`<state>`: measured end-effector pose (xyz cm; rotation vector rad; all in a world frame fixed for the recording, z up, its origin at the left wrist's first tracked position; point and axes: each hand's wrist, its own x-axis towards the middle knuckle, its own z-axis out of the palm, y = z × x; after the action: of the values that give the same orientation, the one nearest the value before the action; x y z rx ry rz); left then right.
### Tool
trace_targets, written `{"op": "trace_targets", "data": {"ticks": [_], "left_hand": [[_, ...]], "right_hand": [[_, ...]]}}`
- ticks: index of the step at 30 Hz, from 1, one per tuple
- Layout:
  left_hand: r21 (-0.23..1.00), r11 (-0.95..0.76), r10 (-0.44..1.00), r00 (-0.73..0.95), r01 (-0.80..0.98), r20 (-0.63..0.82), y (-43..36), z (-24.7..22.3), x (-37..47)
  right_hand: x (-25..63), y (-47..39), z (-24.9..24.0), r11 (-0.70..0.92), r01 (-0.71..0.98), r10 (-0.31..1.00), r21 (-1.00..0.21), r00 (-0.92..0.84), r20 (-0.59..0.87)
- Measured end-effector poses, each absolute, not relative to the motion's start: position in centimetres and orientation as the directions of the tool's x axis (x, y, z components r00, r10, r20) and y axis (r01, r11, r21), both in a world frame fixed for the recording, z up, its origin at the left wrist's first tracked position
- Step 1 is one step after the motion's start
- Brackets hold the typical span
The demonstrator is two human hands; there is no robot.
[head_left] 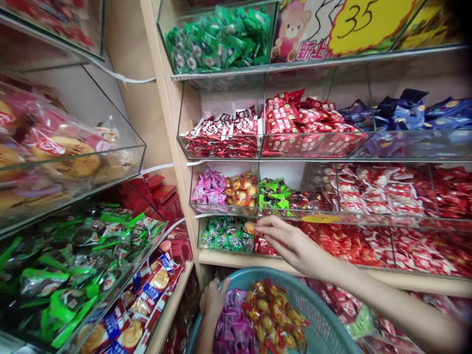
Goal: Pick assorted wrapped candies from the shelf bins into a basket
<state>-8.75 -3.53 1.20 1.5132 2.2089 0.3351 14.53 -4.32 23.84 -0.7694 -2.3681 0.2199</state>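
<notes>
A teal plastic basket (328, 314) is at the bottom centre, holding purple-wrapped candies (234, 322) and gold-and-red wrapped candies (271, 314). My left hand (213, 302) grips its left rim. Above the basket, my right hand (285, 241) reaches to the lower shelf, its fingers closed at a small golden piece (250, 227). That piece hangs before the bin of dark green candies (228, 233). Just above, a glass bin holds purple candies (210, 187) beside golden ones (241, 189).
Glass-fronted shelf bins of red (302, 115), blue (401, 113) and green packets (221, 37) rise behind. On the left stand trays of green packets (73, 270) and a wooden upright (165, 98). A yellow price sign (368, 24) is at the top.
</notes>
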Motion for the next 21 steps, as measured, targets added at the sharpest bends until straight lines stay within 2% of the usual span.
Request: {"op": "trace_targets", "data": {"ticks": [3,7,13,21], "left_hand": [[0.414,0.370,0.927,-0.299,0.831,-0.229,-3.4,1.3,-8.6],[0.413,0.361,0.929,-0.283,0.836,-0.238,-3.1,0.9,-8.6],[0.404,0.351,0.933,-0.278,0.845,-0.229,-3.0,0.6,-8.7],[0.386,0.367,0.927,-0.297,0.846,-0.231,-3.6,1.1,-9.1]], "right_hand": [[16.7,-6.0,19.1,0.688,0.468,0.707,-0.555,-0.607,0.364],[19.3,-6.3,12.7,0.524,0.520,0.807,-0.675,-0.556,0.198],[21.6,-5.6,8.7,0.419,0.643,0.879,-0.641,-0.463,0.110],[20.4,-6.4,6.5,0.433,0.705,0.879,-0.562,-0.469,0.089]]}}
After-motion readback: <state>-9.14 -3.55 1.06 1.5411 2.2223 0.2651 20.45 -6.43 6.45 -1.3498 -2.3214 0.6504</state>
